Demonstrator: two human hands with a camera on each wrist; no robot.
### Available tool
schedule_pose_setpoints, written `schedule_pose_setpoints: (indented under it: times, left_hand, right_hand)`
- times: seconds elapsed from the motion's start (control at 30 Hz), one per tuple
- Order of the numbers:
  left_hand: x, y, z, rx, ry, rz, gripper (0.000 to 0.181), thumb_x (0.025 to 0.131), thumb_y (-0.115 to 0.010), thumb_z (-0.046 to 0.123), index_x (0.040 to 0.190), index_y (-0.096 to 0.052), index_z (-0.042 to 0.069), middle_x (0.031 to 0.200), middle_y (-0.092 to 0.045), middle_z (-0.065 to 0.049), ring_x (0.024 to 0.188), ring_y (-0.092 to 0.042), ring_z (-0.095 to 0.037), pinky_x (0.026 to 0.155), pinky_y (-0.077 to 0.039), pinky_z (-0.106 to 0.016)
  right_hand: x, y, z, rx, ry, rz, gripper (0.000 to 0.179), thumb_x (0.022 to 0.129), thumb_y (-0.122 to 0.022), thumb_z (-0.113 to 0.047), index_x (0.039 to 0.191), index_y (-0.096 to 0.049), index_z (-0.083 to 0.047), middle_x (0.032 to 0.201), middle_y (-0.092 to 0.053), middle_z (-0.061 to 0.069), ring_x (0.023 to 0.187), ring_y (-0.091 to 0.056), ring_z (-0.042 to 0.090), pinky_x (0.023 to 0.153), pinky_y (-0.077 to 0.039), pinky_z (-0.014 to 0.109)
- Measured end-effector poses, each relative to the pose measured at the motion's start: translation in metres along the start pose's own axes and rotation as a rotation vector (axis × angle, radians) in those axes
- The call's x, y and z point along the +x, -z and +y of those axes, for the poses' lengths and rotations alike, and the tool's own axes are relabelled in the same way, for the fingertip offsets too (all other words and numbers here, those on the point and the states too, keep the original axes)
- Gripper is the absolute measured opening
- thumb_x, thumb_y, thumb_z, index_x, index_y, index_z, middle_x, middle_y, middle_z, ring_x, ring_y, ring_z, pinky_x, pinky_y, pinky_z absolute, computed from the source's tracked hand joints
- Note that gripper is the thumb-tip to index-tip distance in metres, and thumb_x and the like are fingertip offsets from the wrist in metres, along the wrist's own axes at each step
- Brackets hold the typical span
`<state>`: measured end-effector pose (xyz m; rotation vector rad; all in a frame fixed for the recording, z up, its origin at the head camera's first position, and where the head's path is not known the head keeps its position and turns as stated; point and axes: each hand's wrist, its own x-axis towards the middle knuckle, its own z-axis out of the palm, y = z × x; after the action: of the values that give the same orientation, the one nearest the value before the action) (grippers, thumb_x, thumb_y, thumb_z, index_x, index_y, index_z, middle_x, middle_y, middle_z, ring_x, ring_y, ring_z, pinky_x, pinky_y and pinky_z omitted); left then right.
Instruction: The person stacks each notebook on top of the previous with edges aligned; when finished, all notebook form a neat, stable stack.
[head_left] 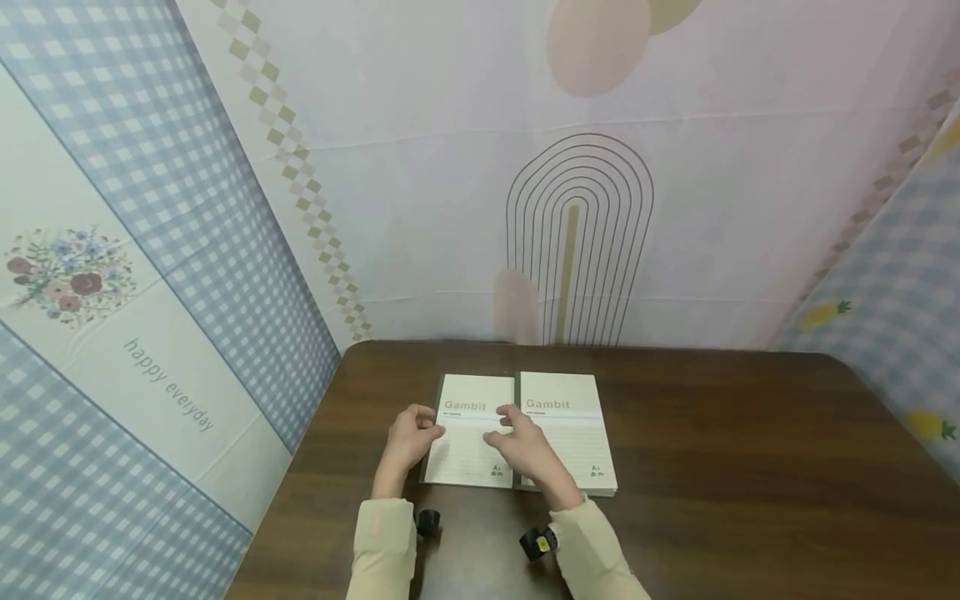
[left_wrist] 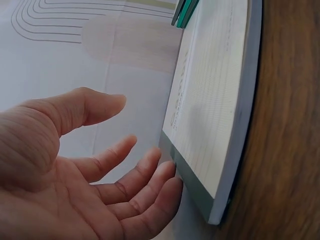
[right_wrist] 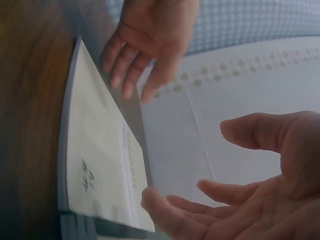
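Observation:
Two cream notebooks with dark green spines and "Gambit" printed on their covers lie side by side. My left hand (head_left: 407, 437) is at the spine edge of the left notebook (head_left: 465, 457). In the left wrist view its fingertips (left_wrist: 170, 172) come right up to the green spine (left_wrist: 192, 177), and its thumb is raised apart. My right hand (head_left: 527, 450) hangs over the border between the left notebook and the right notebook (head_left: 573, 446). Its fingers (right_wrist: 167, 212) are loosely bent near the left notebook's edge in the right wrist view, with nothing between them and the thumb.
The notebooks lie on a dark brown wooden table (head_left: 720, 450). A white patterned cloth (head_left: 420, 225) hangs behind the table, and a blue checked cloth (head_left: 217, 175) hangs at the left. Each wrist bears a small black device, such as the right one (head_left: 534, 543).

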<state>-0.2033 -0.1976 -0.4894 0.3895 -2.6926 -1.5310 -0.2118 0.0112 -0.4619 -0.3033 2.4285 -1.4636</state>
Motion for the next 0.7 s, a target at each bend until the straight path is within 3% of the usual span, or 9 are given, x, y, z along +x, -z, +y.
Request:
schedule_pose_setpoints:
  times: [0.3, 0.7]
  left_hand:
    - [0.0, 0.0, 0.0, 0.06, 0.027, 0.023, 0.039, 0.088, -0.069, 0.011, 0.119, -0.06, -0.011, 0.105, -0.066, -0.024, 0.095, -0.065, -0.037, 0.081, -0.055, -0.051]
    - [-0.006, -0.001, 0.003, 0.152, 0.068, 0.048, 0.033, 0.087, -0.066, 0.009, 0.113, -0.065, -0.012, 0.105, -0.068, -0.026, 0.094, -0.066, -0.038, 0.079, -0.055, -0.051]
  right_hand:
    - [-0.008, -0.014, -0.002, -0.055, 0.076, -0.014, 0.066, 0.093, -0.063, -0.014, 0.146, -0.036, 0.014, 0.147, -0.04, 0.037, 0.136, -0.039, 0.05, 0.108, -0.035, 0.062]
    - [-0.013, -0.035, -0.002, 0.005, 0.011, 0.002, 0.066, 0.102, -0.054, -0.021, 0.149, -0.027, 0.016, 0.151, -0.03, 0.041, 0.141, -0.03, 0.051, 0.112, -0.029, 0.061]
